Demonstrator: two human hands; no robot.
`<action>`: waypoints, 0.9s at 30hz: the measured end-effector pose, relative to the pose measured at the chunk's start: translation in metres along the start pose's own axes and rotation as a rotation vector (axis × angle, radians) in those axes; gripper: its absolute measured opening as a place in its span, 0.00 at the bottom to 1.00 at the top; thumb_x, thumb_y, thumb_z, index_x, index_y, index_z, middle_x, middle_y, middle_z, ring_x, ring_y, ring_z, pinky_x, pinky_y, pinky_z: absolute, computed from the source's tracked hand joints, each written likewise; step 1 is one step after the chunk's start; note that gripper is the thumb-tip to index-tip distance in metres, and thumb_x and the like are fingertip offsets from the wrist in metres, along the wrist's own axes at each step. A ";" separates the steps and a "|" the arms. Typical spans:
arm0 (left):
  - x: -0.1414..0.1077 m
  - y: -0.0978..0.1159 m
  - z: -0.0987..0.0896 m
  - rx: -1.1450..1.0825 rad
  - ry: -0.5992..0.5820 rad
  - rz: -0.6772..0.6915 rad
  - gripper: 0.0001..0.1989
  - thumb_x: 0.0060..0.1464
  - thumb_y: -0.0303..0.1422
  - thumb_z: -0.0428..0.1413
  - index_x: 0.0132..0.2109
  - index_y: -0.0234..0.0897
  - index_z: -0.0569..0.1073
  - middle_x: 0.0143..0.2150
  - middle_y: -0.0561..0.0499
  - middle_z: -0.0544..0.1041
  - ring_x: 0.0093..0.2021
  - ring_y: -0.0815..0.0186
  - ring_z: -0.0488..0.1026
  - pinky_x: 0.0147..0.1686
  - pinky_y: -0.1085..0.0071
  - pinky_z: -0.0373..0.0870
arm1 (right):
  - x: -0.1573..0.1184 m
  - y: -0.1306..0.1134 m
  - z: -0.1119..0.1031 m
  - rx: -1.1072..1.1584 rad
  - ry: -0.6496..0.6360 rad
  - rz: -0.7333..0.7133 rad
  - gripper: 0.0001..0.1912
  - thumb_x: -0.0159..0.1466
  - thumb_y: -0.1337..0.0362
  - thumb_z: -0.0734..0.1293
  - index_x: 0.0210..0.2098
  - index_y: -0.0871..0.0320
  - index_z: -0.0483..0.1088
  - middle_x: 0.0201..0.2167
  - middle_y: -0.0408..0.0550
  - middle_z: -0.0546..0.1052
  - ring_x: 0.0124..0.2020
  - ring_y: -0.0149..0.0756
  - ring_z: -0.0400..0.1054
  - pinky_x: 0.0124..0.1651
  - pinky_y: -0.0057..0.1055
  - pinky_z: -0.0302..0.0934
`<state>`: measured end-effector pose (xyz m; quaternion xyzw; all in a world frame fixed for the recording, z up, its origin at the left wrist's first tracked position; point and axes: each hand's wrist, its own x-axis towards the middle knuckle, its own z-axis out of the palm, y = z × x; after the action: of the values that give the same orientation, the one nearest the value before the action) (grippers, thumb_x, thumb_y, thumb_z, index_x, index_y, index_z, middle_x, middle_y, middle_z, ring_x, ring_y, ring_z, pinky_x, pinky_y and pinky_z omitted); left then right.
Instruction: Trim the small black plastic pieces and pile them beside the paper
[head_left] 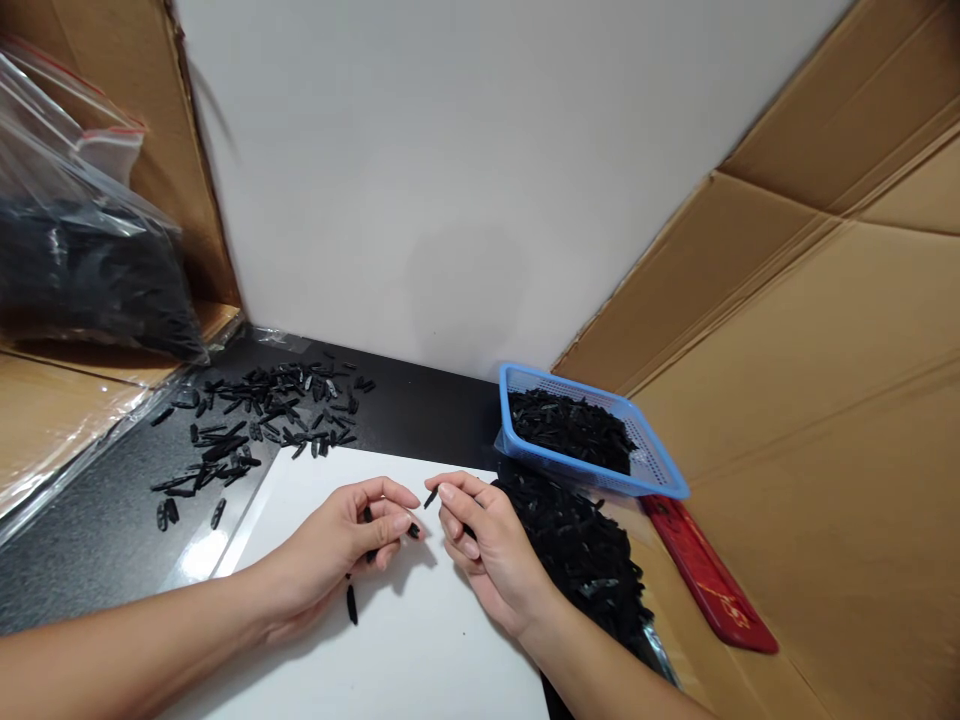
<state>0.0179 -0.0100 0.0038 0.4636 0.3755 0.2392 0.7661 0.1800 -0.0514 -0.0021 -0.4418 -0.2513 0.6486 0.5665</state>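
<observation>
Over the white board (315,670), my left hand (360,530) is closed around small black elongated pieces, with one end showing at the fingertips. Facing it, my right hand (480,540) pinches a thin black piece (430,497) between thumb and forefinger; something dark also shows under its curled fingers. The two hands are close but apart. One loose black piece (352,604) lies on the board below my left wrist. What the pieces are made of, I cannot tell.
Many similar pieces (277,400) are scattered at the left. A blue basket (660,470) holds more, beside a dark heap (585,560). A red flat object (709,575) lies at the right. A plastic bag (90,260) of dark contents stands left, with cardboard (810,400) at the right.
</observation>
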 end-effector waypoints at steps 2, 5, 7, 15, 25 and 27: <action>0.001 0.000 0.000 0.005 0.016 0.002 0.13 0.49 0.41 0.62 0.35 0.36 0.72 0.17 0.60 0.64 0.20 0.74 0.52 0.21 0.75 0.43 | 0.000 0.000 -0.001 0.040 -0.041 0.011 0.12 0.51 0.61 0.75 0.31 0.61 0.75 0.14 0.35 0.63 0.13 0.17 0.42 0.14 0.18 0.32; 0.002 -0.001 -0.002 0.009 0.048 0.010 0.15 0.50 0.44 0.61 0.32 0.36 0.71 0.15 0.60 0.63 0.20 0.73 0.51 0.21 0.75 0.42 | 0.000 0.000 -0.002 0.087 -0.096 0.021 0.10 0.52 0.62 0.74 0.31 0.61 0.74 0.14 0.35 0.63 0.13 0.17 0.41 0.14 0.18 0.33; 0.002 -0.001 -0.002 0.002 0.069 0.007 0.16 0.50 0.46 0.60 0.30 0.37 0.70 0.15 0.60 0.63 0.20 0.74 0.50 0.21 0.75 0.42 | 0.000 -0.001 -0.003 0.110 -0.126 0.030 0.09 0.53 0.63 0.74 0.31 0.61 0.74 0.14 0.35 0.63 0.13 0.17 0.40 0.14 0.17 0.33; 0.003 -0.004 -0.004 0.005 0.057 0.011 0.14 0.51 0.44 0.59 0.34 0.36 0.72 0.16 0.60 0.65 0.19 0.74 0.48 0.21 0.75 0.41 | 0.000 -0.002 -0.003 0.167 -0.171 0.025 0.08 0.55 0.64 0.71 0.25 0.60 0.68 0.16 0.37 0.65 0.14 0.19 0.42 0.14 0.18 0.35; 0.002 -0.003 -0.003 0.045 0.065 0.025 0.16 0.54 0.46 0.56 0.31 0.36 0.70 0.14 0.61 0.61 0.19 0.73 0.46 0.21 0.74 0.42 | -0.002 0.011 0.004 -0.131 -0.096 0.007 0.20 0.55 0.51 0.72 0.27 0.57 0.61 0.15 0.35 0.67 0.12 0.18 0.44 0.14 0.18 0.34; 0.002 -0.002 -0.003 0.054 0.058 0.034 0.16 0.54 0.45 0.56 0.31 0.36 0.70 0.14 0.62 0.61 0.19 0.73 0.46 0.21 0.74 0.42 | -0.002 0.014 0.005 -0.150 -0.083 0.001 0.20 0.55 0.50 0.72 0.28 0.56 0.61 0.15 0.34 0.67 0.12 0.19 0.44 0.13 0.18 0.34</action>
<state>0.0174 -0.0079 0.0002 0.4833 0.3959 0.2553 0.7379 0.1689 -0.0554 -0.0105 -0.4557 -0.3223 0.6459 0.5208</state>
